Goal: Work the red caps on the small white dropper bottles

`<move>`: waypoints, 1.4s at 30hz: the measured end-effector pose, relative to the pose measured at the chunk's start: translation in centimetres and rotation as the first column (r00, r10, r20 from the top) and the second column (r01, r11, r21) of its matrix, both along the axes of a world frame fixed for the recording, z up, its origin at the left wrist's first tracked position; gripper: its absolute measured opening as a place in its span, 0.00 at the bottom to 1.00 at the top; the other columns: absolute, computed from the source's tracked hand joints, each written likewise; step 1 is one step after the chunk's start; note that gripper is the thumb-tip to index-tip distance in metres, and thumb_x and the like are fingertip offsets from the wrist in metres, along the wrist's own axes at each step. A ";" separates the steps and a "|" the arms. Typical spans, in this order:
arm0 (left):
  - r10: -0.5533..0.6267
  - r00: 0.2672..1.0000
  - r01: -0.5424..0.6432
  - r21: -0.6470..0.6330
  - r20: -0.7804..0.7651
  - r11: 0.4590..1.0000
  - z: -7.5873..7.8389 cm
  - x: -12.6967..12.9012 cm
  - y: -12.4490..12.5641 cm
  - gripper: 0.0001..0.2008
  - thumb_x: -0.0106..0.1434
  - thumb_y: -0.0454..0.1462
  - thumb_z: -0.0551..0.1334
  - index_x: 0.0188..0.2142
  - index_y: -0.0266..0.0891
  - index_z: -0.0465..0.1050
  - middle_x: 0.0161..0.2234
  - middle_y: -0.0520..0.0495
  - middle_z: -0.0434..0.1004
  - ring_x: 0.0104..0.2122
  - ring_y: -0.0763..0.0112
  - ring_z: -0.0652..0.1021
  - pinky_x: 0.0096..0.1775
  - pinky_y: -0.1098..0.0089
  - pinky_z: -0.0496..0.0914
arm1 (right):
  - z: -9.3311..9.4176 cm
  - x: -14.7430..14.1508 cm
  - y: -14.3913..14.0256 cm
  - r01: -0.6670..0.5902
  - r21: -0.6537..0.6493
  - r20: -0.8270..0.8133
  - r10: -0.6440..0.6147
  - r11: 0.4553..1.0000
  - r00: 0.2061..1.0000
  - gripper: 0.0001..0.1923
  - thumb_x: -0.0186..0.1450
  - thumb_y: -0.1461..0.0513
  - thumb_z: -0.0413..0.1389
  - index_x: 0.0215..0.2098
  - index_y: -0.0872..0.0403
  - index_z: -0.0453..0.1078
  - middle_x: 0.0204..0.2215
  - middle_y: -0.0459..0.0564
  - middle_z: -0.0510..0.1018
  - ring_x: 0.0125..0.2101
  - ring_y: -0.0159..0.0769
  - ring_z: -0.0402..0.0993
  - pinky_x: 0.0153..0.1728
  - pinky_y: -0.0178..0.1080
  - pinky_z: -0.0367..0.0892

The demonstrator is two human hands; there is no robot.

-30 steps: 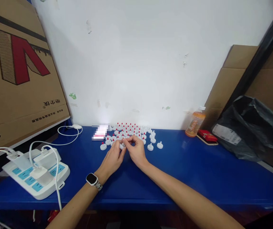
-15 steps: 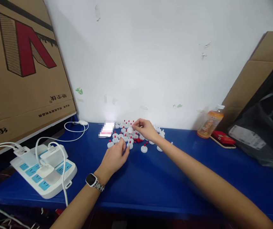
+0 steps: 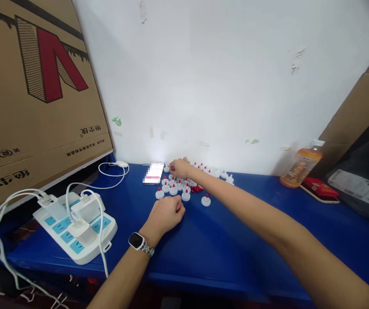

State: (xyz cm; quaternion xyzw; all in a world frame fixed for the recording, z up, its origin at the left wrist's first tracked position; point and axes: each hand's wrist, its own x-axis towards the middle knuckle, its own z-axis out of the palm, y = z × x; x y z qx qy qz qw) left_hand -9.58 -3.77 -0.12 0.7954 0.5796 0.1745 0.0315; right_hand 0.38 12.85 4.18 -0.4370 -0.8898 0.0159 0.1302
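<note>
Several small white caps with red tips (image 3: 174, 189) stand in a cluster on the blue table (image 3: 236, 240) near the wall, with loose red bits (image 3: 197, 188) among them. My right hand (image 3: 179, 168) reaches across to the cluster's far left corner, beside a lit phone (image 3: 154, 173). Its fingertips are pinched on a white cap there. My left hand (image 3: 167, 213), with a watch (image 3: 136, 241) on the wrist, rests on the table just in front of the caps. It is curled into a loose fist, and nothing shows in it.
A white power strip (image 3: 74, 227) with chargers and white cables lies at the left. A large cardboard box (image 3: 26, 107) leans behind it. At the right are an orange drink bottle (image 3: 300, 167), a red box (image 3: 319, 187), a black bag (image 3: 364, 180) and more cardboard (image 3: 358, 111).
My right hand left my left hand, carried a white cap up and leftward to the cluster's back corner. My left hand drew back and closed. The view shifted left.
</note>
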 end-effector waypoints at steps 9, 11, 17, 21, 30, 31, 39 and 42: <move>-0.009 0.999 0.009 -0.009 0.031 1.000 -0.3 0.0 0.1 0.09 0.62 0.37 0.55 0.25 0.42 0.61 0.24 0.49 0.73 0.26 0.66 0.74 0.26 0.68 0.50 | 0.2 -1.4 1.7 0.087 0.095 0.056 -0.093 0.992 0.994 0.18 0.64 0.56 0.55 0.49 0.56 0.72 0.48 0.64 0.76 0.50 0.54 0.68 0.49 0.49 0.54; -0.009 0.999 0.009 -0.014 0.039 1.000 -0.3 0.0 0.0 0.09 0.62 0.37 0.55 0.25 0.42 0.61 0.24 0.50 0.73 0.26 0.66 0.74 0.26 0.68 0.50 | 0.0 -2.4 2.3 0.105 0.083 0.057 -0.110 0.991 0.992 0.19 0.65 0.56 0.55 0.51 0.57 0.71 0.50 0.64 0.75 0.50 0.53 0.68 0.50 0.49 0.54; 0.000 0.997 0.002 -0.030 0.076 1.000 -0.1 -0.1 0.0 0.10 0.64 0.39 0.55 0.26 0.42 0.61 0.23 0.51 0.71 0.25 0.67 0.74 0.26 0.68 0.51 | 0.1 -3.6 2.1 0.165 0.045 -0.015 -0.164 0.985 0.986 0.10 0.67 0.64 0.51 0.39 0.57 0.76 0.39 0.59 0.81 0.42 0.45 0.74 0.47 0.44 0.56; 0.012 0.975 -0.023 0.045 0.221 0.999 0.2 0.0 0.1 0.10 0.67 0.42 0.53 0.30 0.42 0.62 0.25 0.52 0.71 0.25 0.69 0.73 0.27 0.69 0.56 | 1.3 -0.8 -0.6 0.178 0.084 -0.179 -0.161 0.980 0.971 0.12 0.69 0.60 0.49 0.40 0.54 0.75 0.37 0.52 0.81 0.40 0.40 0.75 0.48 0.43 0.57; -0.089 0.916 -0.059 0.350 0.391 0.935 0.8 1.6 -0.2 0.19 0.67 0.45 0.57 0.54 0.41 0.59 0.50 0.40 0.68 0.51 0.57 0.70 0.47 0.60 0.69 | -1.2 8.2 -13.2 -0.050 -0.077 -0.723 -0.021 0.996 0.691 0.15 0.66 0.55 0.54 0.25 0.52 0.74 0.22 0.45 0.76 0.23 0.33 0.66 0.28 0.35 0.59; -0.147 0.929 0.028 0.332 0.339 0.943 0.8 1.8 -0.3 0.17 0.69 0.45 0.55 0.54 0.42 0.61 0.49 0.41 0.69 0.51 0.57 0.70 0.49 0.59 0.68 | -1.6 8.7 -14.0 -0.067 -0.086 -0.729 -0.017 0.994 0.685 0.15 0.66 0.55 0.54 0.26 0.52 0.74 0.22 0.45 0.76 0.23 0.32 0.66 0.28 0.35 0.59; -0.246 0.917 0.221 0.114 0.313 0.969 -0.2 2.4 -0.4 0.13 0.72 0.46 0.48 0.45 0.41 0.64 0.43 0.44 0.71 0.45 0.61 0.73 0.48 0.59 0.68 | -2.4 14.3 -11.9 0.167 -0.028 -0.570 -0.153 0.986 0.808 0.12 0.69 0.61 0.50 0.34 0.53 0.76 0.29 0.48 0.79 0.32 0.36 0.71 0.36 0.37 0.59; -0.242 0.916 0.227 0.086 0.319 0.970 -0.6 2.6 0.1 0.14 0.70 0.46 0.52 0.49 0.42 0.62 0.44 0.44 0.71 0.43 0.61 0.74 0.46 0.59 0.69 | -2.7 16.2 -11.0 0.208 0.022 -0.372 -0.185 0.978 0.910 0.08 0.66 0.63 0.55 0.40 0.52 0.77 0.36 0.49 0.80 0.41 0.40 0.70 0.44 0.41 0.56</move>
